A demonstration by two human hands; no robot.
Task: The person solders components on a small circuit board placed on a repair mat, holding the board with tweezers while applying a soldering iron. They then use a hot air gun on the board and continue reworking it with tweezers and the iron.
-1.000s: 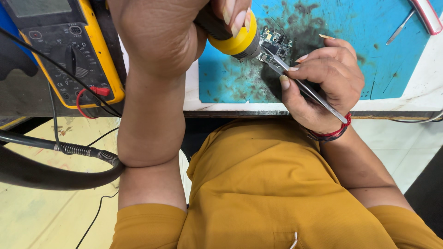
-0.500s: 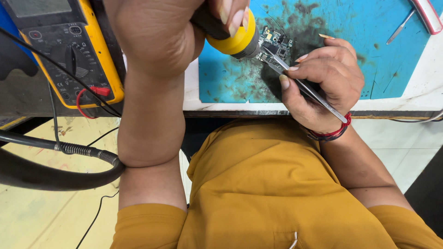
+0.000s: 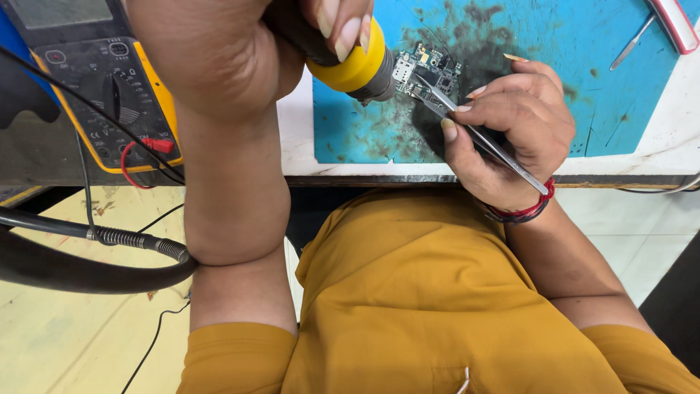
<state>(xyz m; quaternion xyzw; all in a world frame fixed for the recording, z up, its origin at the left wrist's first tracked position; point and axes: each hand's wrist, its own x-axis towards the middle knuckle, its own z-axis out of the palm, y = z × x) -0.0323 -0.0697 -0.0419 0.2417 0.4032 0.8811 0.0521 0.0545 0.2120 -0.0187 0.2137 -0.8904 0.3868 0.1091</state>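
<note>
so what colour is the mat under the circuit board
Blue, with dark sooty stains; the mat under the circuit board shows best in the head view.

Open blue mat right of circuit board; multimeter far left.

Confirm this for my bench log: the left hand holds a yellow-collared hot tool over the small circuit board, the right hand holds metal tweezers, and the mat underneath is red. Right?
Not quite: in the head view the mat is blue, with dark stains. The left hand does hold the yellow-collared tool at the circuit board, and the right hand holds the tweezers.

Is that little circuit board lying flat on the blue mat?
Cannot tell. The circuit board sits over the blue mat, pinned by tweezers, its underside hidden.
</note>
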